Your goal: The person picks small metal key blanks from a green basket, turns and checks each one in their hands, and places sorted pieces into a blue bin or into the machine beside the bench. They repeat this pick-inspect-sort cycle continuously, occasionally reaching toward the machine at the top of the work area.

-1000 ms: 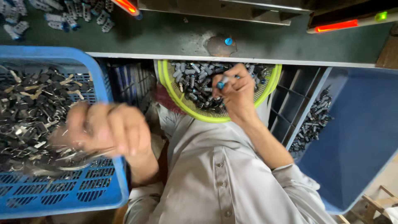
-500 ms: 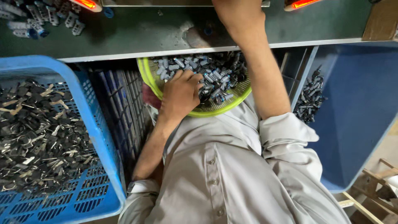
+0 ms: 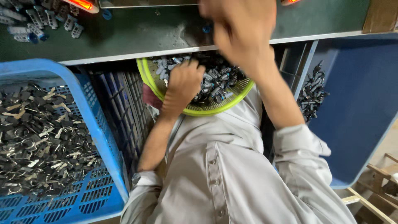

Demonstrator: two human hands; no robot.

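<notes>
My left hand (image 3: 184, 81) rests in a round yellow-green basket (image 3: 207, 111) on my lap, fingers curled down into its heap of small dark and silver cylindrical parts (image 3: 222, 81). Raised over the edge of the green workbench (image 3: 124, 33), my right hand (image 3: 240, 29) is a blur of motion just above the basket's far side. Whether it holds anything cannot be made out. Both forearms come out of rolled-up sleeves of a light grey shirt.
A blue plastic crate (image 3: 97, 124) full of dark flat metal pieces (image 3: 41, 137) stands at my left. A blue bin (image 3: 356, 103) with several dark parts (image 3: 311, 93) is at my right. Assembled parts (image 3: 41, 20) and a lit red lamp (image 3: 83, 4) sit on the bench.
My left hand went from the blue crate into the yellow-green basket and has curled into the parts. My right hand left the basket, reached over the bench, and is now drawing back.
</notes>
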